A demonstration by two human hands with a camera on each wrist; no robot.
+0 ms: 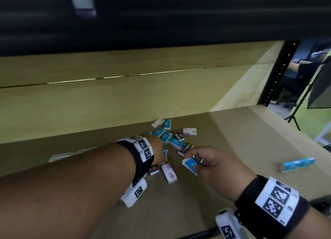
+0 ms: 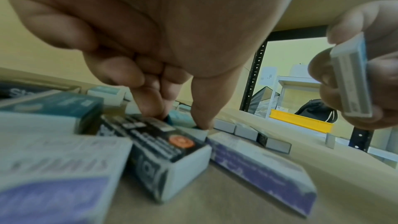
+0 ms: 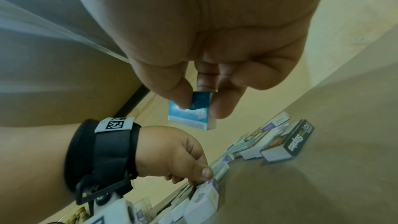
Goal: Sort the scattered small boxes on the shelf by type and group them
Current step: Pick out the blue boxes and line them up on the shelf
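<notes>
Small staple boxes in blue, black and purple-white lie in a loose pile [image 1: 170, 140] on the brown shelf [image 1: 241, 142]. My left hand [image 1: 162, 158] reaches down into the pile. Its thumb and forefinger [image 2: 155, 108] pinch a small blue box [image 2: 180, 120] just behind a black box [image 2: 159, 142]. A purple-white box [image 1: 169, 173] lies in front of that hand. My right hand [image 1: 192, 158] holds another blue box [image 1: 190, 165] between thumb and fingers, lifted off the shelf [image 3: 193, 113]. A black staples box [image 1: 186, 147] lies just beyond it.
A row of blue boxes [image 1: 297, 164] stands grouped at the right of the shelf. Pale boxes [image 1: 60, 156] sit in a row at the left, behind my forearm. A dark upper shelf [image 1: 161, 14] hangs low overhead. A black perforated post [image 1: 279, 73] marks the right end.
</notes>
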